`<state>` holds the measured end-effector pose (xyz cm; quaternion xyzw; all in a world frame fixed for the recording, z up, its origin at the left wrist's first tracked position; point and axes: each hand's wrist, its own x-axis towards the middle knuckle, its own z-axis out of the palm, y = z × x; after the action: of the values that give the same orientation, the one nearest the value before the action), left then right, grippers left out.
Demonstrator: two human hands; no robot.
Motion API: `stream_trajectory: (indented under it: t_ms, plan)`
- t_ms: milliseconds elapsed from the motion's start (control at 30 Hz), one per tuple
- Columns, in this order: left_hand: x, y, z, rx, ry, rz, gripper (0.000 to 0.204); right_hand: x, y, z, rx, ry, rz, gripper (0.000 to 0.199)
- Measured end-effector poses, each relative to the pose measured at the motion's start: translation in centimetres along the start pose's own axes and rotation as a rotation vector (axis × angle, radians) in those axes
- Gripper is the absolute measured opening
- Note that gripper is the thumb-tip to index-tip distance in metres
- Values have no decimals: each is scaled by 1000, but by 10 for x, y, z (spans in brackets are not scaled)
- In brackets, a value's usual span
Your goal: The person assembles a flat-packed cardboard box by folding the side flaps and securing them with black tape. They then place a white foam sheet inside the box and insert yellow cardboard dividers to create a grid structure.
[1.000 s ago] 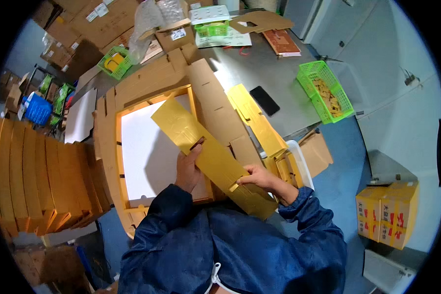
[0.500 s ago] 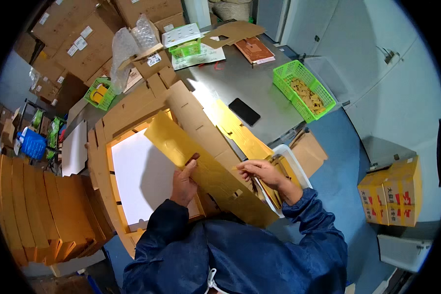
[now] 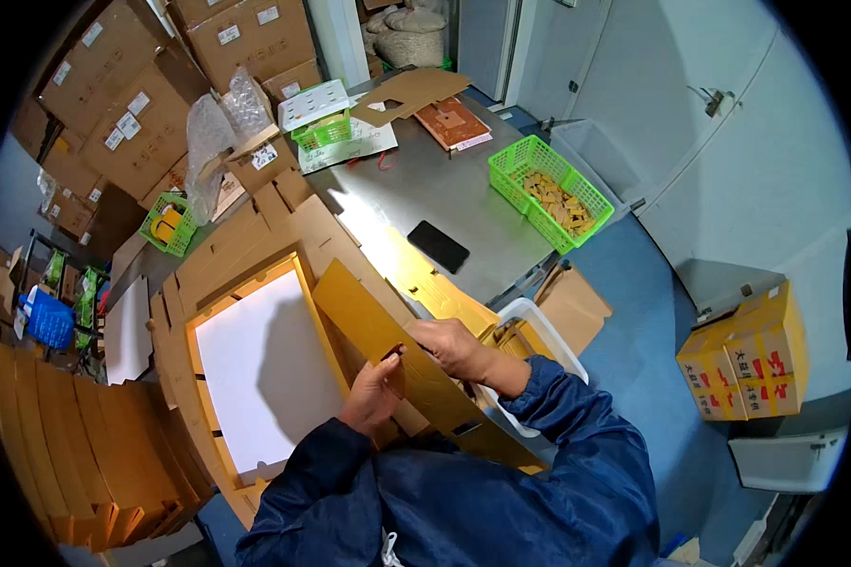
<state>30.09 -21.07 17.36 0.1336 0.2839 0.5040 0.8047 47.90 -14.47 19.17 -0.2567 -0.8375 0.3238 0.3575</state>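
Observation:
A long gold cardboard strip (image 3: pixel 463 406) is tilted up on its edge in front of my chest, with a small slot near its lower end. My left hand (image 3: pixel 369 395) grips it from the left side, thumb raised beside a small dark brown piece (image 3: pixel 394 352) at the strip. From the right, my right hand (image 3: pixel 452 348) reaches to the strip's middle with fingers curled in. The strip hides those fingertips and whatever is between them. Left of the strip lies an open gold-edged box frame (image 3: pixel 307 312) with a white panel (image 3: pixel 251 378) inside, set among brown cardboard.
A black phone (image 3: pixel 438 247) lies on the metal table (image 3: pixel 369 189). Beyond it stands a green basket (image 3: pixel 550 192) of small tan pieces. A white bin (image 3: pixel 577 364) with gold strips is by my right forearm. Stacked cardboard (image 3: pixel 95 454) rises at left.
My right hand has moved left and in against the strip, its fingertips now hidden. The strip has turned more upright. The whole view has shifted slightly.

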Motion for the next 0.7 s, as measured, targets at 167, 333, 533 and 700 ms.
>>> stream_trajectory:
  t_ms: [167,333,533,700]
  plan:
    - [4,-3,-5,58,36,51,30,-1,33,-40,-192,176,265,17]
    - [5,7,2,-43,107,-10,32,-13,161,-206,-747,544,337,28]
    - [14,-1,-2,-94,182,155,32,36,107,-173,-643,306,356,47]
    - [19,-25,-18,391,238,215,30,71,-13,-12,-232,-196,171,89]
